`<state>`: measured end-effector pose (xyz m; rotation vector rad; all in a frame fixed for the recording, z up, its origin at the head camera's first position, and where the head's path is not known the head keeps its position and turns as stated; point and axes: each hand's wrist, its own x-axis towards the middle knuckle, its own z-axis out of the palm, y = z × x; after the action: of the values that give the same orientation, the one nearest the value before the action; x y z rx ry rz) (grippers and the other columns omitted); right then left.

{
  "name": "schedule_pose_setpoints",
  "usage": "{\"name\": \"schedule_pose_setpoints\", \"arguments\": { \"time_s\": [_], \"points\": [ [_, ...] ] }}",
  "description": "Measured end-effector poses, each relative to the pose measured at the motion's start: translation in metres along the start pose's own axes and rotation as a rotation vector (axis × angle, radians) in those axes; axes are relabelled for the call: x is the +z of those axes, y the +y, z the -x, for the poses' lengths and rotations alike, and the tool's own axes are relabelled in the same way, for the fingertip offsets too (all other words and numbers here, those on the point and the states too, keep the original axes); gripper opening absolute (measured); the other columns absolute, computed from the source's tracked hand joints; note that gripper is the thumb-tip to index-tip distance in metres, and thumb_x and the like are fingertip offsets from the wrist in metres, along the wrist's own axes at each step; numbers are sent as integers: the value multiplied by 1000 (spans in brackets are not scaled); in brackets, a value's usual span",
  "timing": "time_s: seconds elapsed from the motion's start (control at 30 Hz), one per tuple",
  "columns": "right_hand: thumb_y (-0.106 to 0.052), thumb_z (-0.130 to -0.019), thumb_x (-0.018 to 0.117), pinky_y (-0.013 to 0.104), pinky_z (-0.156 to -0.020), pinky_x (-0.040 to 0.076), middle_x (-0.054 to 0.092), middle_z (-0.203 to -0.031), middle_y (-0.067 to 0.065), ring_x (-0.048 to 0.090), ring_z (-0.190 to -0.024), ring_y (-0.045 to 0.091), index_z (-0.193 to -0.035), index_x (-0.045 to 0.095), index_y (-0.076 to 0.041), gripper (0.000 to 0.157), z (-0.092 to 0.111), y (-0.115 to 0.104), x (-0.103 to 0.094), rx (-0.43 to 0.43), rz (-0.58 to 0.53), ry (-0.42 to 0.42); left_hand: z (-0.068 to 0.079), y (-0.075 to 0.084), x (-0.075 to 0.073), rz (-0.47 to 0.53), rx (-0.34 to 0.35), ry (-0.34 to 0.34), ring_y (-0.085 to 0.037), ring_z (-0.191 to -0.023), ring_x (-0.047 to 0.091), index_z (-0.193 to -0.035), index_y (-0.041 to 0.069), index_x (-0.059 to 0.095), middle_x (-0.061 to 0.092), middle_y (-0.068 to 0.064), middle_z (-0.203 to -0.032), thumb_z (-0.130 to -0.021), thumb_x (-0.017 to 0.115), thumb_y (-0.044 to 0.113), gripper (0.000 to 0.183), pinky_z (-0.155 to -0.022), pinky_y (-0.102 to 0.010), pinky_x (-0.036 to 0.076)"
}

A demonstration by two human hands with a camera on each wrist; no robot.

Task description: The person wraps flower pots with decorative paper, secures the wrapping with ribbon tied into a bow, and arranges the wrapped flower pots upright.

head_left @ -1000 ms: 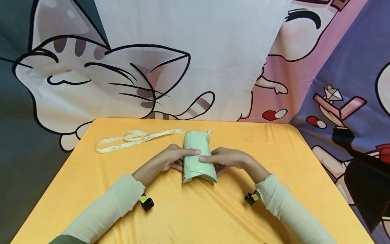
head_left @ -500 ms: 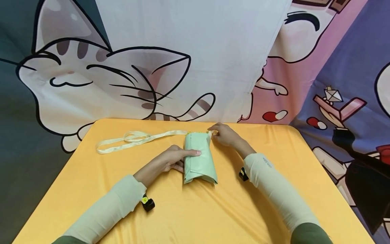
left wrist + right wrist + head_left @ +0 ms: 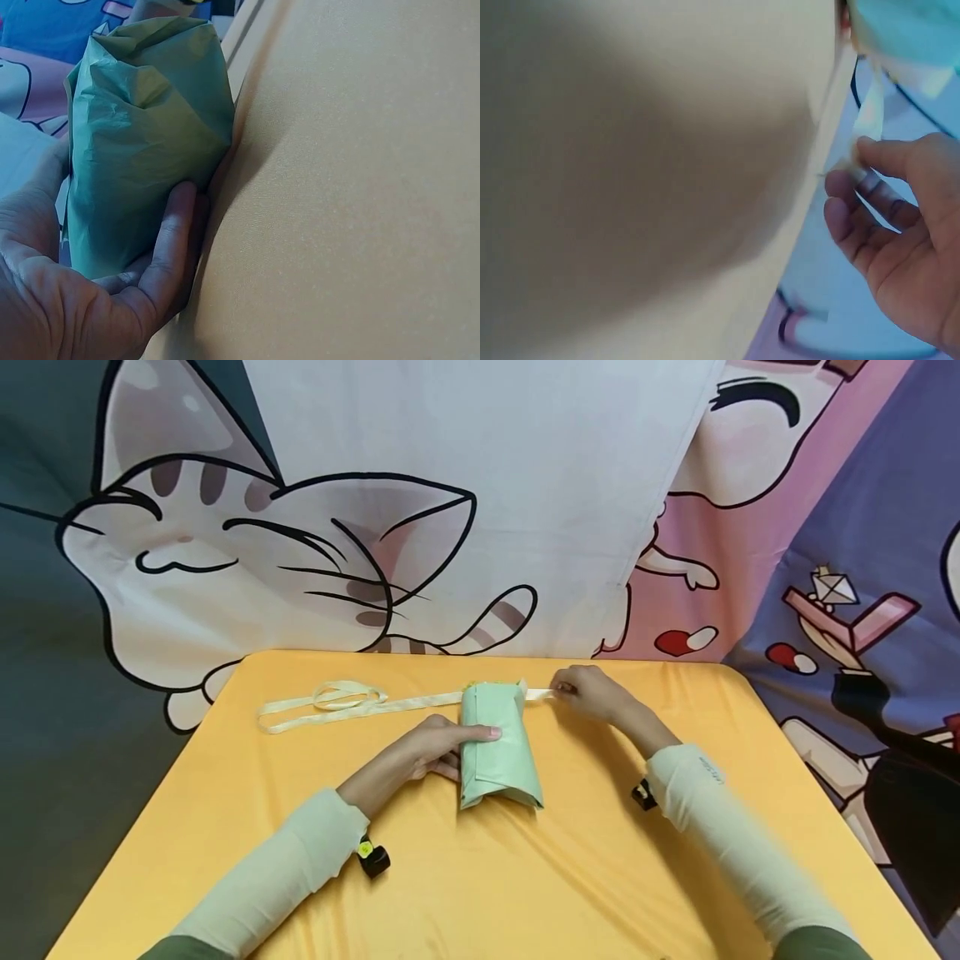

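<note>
A smiling cartoon cat fills the upper left of the frame, printed on the cloth backdrop. Below it, left of centre, a pale cream ribbon lies in loose, flat loops on the yellow-covered bench and runs right to the package's upper left corner. The left hand grips the package's left side, thumb across the top and other fingers curled beneath it. The package lies mid-frame, wrapped in mint-green paper, oblong, with a straight seam down its left part; its near end is folded and creased, and a little yellow shows along its far edge. From its upper right corner the ribbon's short end stretches straight to the right hand, whose thumb and first finger pinch it, nearly closed. On the right sleeve is small dark lettering, too small to read. A second ago the right hand was on the package's right side; half a second ago it was at the upper right corner. Now it is farther right, the ribbon end drawn out, while the left hand keeps its grip.
</note>
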<state>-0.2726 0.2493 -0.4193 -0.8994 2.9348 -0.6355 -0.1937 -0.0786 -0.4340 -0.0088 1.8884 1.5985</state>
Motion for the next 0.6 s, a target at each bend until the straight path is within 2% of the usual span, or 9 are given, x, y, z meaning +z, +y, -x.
{"name": "schedule_pose_setpoints", "arguments": {
  "time_s": [0.2,0.33,0.47,0.6],
  "points": [
    [-7,-110,70,59,-92,65,83,-109,22,80,-103,42,-117,76,-3,10,43,38,-35,94,6,-43,0,1,0,-10,-5,0,-17,-76,81,-114,0,81,85,-12,-95,-94,90,52,57,-72,-35,70],
    [-8,-109,72,52,-85,63,82,-105,18,78,-97,35,-116,77,-5,10,68,66,-56,169,49,-71,0,2,1,-9,-11,1,-17,-76,81,-114,0,82,86,-12,-96,-93,90,52,57,-72,-35,71],
    [-9,-107,73,46,-82,59,81,-101,16,74,-93,31,-112,79,-4,10,85,89,-69,249,116,-80,0,2,1,-3,-11,6,-17,-76,81,-115,-1,81,86,-13,-97,-94,90,52,57,-73,-36,71],
    [-10,-106,74,44,-79,57,80,-99,19,72,-90,33,-110,80,-1,12,96,107,-73,325,157,-78,0,2,1,2,-12,9,-17,-75,82,-114,-1,81,86,-13,-96,-93,90,52,57,-74,-37,71]
  ]
}}
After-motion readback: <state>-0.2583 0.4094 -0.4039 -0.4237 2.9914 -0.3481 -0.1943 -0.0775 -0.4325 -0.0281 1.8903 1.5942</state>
